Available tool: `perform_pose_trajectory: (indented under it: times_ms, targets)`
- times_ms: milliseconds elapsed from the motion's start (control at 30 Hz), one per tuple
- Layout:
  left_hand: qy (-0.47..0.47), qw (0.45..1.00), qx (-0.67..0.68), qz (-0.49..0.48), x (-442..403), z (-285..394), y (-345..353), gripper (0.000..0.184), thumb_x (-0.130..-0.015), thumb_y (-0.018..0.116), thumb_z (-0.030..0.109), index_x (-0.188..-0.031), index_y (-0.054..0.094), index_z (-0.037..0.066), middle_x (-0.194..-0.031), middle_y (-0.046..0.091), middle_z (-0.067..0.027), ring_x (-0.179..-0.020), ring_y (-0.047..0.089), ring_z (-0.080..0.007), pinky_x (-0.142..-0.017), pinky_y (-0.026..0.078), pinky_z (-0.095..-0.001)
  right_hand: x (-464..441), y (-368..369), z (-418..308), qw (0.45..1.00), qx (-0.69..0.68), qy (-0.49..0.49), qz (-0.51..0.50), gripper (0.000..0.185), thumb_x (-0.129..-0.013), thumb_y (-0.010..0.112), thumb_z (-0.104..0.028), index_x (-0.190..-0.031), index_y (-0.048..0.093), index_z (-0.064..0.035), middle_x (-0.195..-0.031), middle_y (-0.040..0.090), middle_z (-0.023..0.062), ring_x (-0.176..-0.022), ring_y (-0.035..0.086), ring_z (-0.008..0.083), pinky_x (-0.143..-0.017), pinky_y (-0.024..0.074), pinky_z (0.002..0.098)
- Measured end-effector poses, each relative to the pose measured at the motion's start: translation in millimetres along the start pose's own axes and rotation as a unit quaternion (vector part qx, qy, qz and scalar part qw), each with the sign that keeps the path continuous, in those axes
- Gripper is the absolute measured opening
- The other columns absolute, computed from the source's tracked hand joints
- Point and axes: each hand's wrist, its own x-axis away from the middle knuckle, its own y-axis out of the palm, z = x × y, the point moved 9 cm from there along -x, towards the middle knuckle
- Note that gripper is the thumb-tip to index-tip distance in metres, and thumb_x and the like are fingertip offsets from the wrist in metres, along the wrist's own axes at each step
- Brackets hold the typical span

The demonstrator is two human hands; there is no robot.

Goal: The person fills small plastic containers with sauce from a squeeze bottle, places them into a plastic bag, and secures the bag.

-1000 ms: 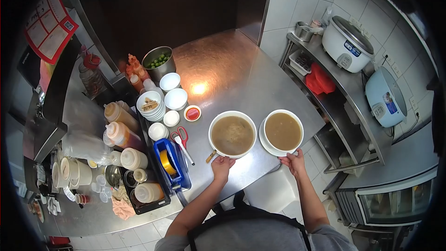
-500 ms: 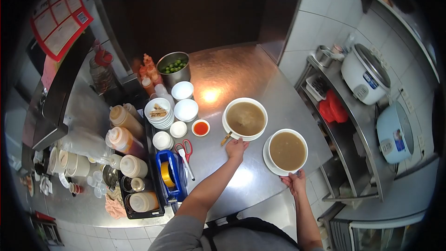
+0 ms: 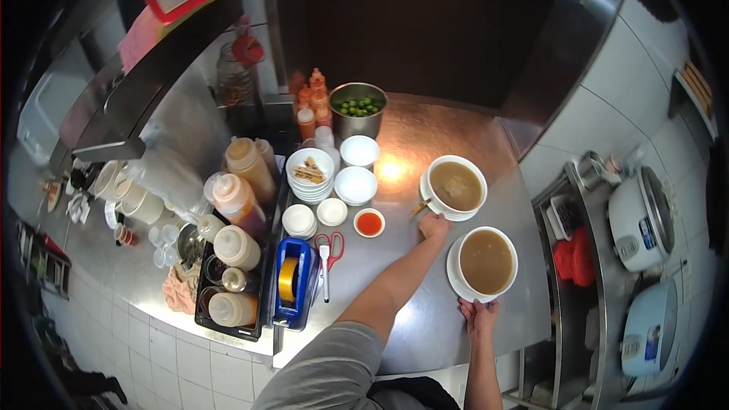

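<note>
Two large white bowls of cloudy brown soup stand on white plates on the steel counter. The farther soup bowl (image 3: 457, 186) has pale bits at its middle, and a brown-and-gold utensil handle (image 3: 421, 206) sticks out at its near left. My left hand (image 3: 434, 228) is closed on the near edge of that bowl's plate (image 3: 459, 217). At the near edge of the second plate (image 3: 453, 273), under the nearer soup bowl (image 3: 487, 262), my right hand (image 3: 480, 317) grips with its fingers partly beneath the rim. Both bowls sit upright.
Left of the bowls are a red sauce dish (image 3: 369, 222), stacked white bowls (image 3: 311, 182), red-handled scissors (image 3: 331, 247) and a blue tape dispenser (image 3: 295, 285). A black tray (image 3: 266, 311) holds squeeze bottles. A pot of green fruit (image 3: 358, 110) stands behind; shelves with a rice cooker (image 3: 638, 216) are right.
The head view has turned, so the counter items appear farther right and rotated. Both hands remain at the plates' near edges. The nearer bowl now appears more directly below the farther one.
</note>
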Motion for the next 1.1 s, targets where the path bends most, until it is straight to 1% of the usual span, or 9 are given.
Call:
perform_pose_trajectory:
  times_ms: [367,500,600,667,733,800,867,1000,1100]
  targets:
    - [0.039,0.996,0.063,-0.044,-20,15,17,0.010,-0.086,0.054,0.002,-0.090,0.063,-0.001,-0.076,0.063,-0.0064,-0.067,0.059,-0.0133,-0.058,0.048,-0.0254,-24,45,-5,1.000,-0.002,-0.031,0.002,0.036,-0.088,0.042,0.007,-0.119,0.026,-0.0019,-0.102,0.057,0.0244,-0.076,0.067,0.0337,-0.053,0.0569,0.0346]
    - [0.128,0.958,-0.229,0.115,26,50,-47,0.015,-0.083,0.048,0.013,-0.079,0.060,0.004,-0.076,0.060,-0.0190,-0.075,0.061,-0.0308,-0.070,0.047,-0.0422,-39,41,4,0.998,0.018,-0.040,-0.039,0.034,-0.088,0.044,0.005,-0.120,0.035,-0.0014,-0.102,0.060,0.0239,-0.082,0.067,0.0311,-0.058,0.0568,0.0347]
    - [0.180,0.982,-0.017,-0.056,100,48,-69,0.012,-0.082,0.045,0.010,-0.074,0.052,0.006,-0.069,0.053,-0.0076,-0.065,0.049,-0.0185,-0.060,0.041,-0.0344,-16,44,18,0.999,0.014,0.011,-0.047,0.031,-0.089,0.045,0.000,-0.119,0.039,-0.0025,-0.106,0.061,0.0205,-0.089,0.066,0.0296,-0.066,0.0571,0.0359]
    - [-0.031,0.954,0.056,-0.294,195,53,-92,0.005,-0.087,0.052,0.013,-0.090,0.056,0.013,-0.082,0.054,0.0028,-0.075,0.050,-0.0089,-0.064,0.042,-0.0262,7,57,45,0.988,-0.010,0.082,-0.130,0.030,-0.089,0.049,-0.004,-0.118,0.040,-0.0038,-0.104,0.061,0.0179,-0.090,0.065,0.0280,-0.069,0.0561,0.0354]
    - [-0.154,0.782,0.188,-0.573,296,71,-124,0.023,-0.092,0.054,0.023,-0.108,0.057,0.007,-0.099,0.061,-0.0042,-0.088,0.060,-0.0153,-0.077,0.049,-0.0314,52,83,79,0.954,-0.006,0.174,-0.245,0.032,-0.086,0.053,-0.005,-0.116,0.043,-0.0042,-0.099,0.061,0.0150,-0.086,0.064,0.0241,-0.069,0.0548,0.0324]
    - [-0.188,0.745,0.113,-0.629,362,97,-196,0.031,-0.095,0.050,0.023,-0.118,0.053,0.003,-0.108,0.061,-0.0078,-0.100,0.059,-0.0181,-0.088,0.047,-0.0328,163,140,77,0.882,0.144,0.134,-0.427,0.034,-0.090,0.051,-0.022,-0.120,0.048,-0.0053,-0.105,0.061,0.0116,-0.094,0.061,0.0230,-0.078,0.0539,0.0348]
    - [-0.069,0.789,-0.039,-0.609,374,117,-269,0.032,-0.097,0.046,0.019,-0.123,0.050,0.001,-0.110,0.060,-0.0087,-0.105,0.056,-0.0163,-0.093,0.043,-0.0298,237,167,111,0.787,0.327,0.183,-0.490,0.037,-0.087,0.056,-0.027,-0.116,0.051,-0.0052,-0.102,0.060,0.0078,-0.093,0.059,0.0177,-0.078,0.0507,0.0314]
    - [0.009,0.817,-0.024,-0.577,399,180,-406,0.033,-0.098,0.045,0.020,-0.125,0.048,0.001,-0.112,0.058,-0.0079,-0.107,0.053,-0.0130,-0.094,0.040,-0.0269,387,273,176,0.598,0.379,0.018,-0.706,0.031,-0.082,0.061,-0.022,-0.106,0.055,-0.0042,-0.091,0.060,0.0062,-0.085,0.057,0.0135,-0.070,0.0474,0.0289]
    - [-0.073,0.824,-0.049,-0.560,414,206,-509,0.034,-0.098,0.044,0.022,-0.125,0.048,0.001,-0.110,0.058,-0.0076,-0.104,0.055,-0.0132,-0.091,0.042,-0.0277,464,350,228,0.558,0.345,-0.096,-0.749,0.027,-0.078,0.065,-0.018,-0.099,0.058,-0.0035,-0.082,0.059,0.0051,-0.079,0.056,0.0103,-0.064,0.0450,0.0271]
